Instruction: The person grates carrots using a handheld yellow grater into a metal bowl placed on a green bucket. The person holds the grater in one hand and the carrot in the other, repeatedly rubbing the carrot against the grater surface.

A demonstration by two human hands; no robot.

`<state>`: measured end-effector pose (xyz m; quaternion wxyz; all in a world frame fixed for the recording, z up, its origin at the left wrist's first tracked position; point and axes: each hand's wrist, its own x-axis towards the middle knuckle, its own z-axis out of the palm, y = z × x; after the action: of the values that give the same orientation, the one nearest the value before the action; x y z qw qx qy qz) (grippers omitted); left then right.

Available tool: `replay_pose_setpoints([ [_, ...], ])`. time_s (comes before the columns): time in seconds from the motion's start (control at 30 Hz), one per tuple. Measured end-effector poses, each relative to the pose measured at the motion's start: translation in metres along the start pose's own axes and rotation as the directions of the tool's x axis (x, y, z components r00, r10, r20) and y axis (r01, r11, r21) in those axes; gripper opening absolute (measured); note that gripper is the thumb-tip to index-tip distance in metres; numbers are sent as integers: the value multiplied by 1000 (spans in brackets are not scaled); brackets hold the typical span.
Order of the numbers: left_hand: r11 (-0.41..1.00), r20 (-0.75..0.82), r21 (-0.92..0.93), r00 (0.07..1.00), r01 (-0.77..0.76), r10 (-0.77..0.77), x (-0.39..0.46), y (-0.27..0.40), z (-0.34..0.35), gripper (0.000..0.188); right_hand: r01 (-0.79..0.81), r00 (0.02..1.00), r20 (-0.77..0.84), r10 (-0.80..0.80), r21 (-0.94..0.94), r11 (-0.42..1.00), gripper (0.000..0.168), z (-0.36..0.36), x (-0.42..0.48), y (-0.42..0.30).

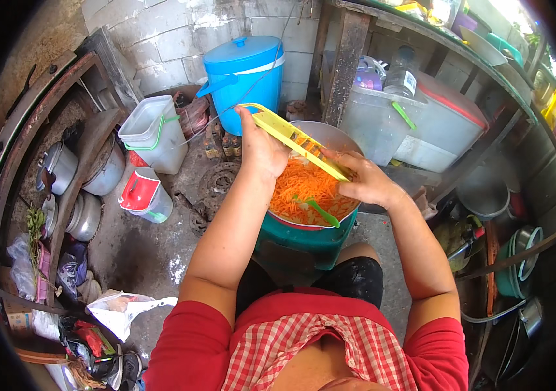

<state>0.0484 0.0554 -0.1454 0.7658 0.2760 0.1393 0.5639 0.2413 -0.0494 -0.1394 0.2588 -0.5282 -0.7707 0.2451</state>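
A yellow plastic grater is tilted above a wide metal bowl. My left hand grips its upper left end, thumb on top. My right hand holds the lower right end, fingers at its far edge. Orange shreds cling to the grater. Shredded carrot fills much of the bowl, with a green plastic utensil handle lying in it against the near rim. The bowl rests on a green plastic stool between my knees. The grater hides part of the bowl and its contents.
A blue lidded cooler stands beyond the bowl, near small bottles. To the left are a white bucket, a red-topped pitcher and a shelf with pots. On the right, plastic bins sit under a table.
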Motion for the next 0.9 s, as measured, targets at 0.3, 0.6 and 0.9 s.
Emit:
replay_pose_setpoints([
  [0.3, 995, -296, -36, 952, -90, 75, 7, 9, -8, 92, 105, 990, -112, -89, 142, 984, 70, -19, 3, -19],
  [0.6, 962, -217, 269, 970, -51, 112, 1, 11, 20, 96, -122, 985, 147, 85, 260, 958, 50, -22, 10, 18],
  [0.9, 961, -244, 71, 929, -267, 276, 7, 38, -14, 108, 201, 867, -402, -296, -262, 944, 46, -31, 13, -32],
])
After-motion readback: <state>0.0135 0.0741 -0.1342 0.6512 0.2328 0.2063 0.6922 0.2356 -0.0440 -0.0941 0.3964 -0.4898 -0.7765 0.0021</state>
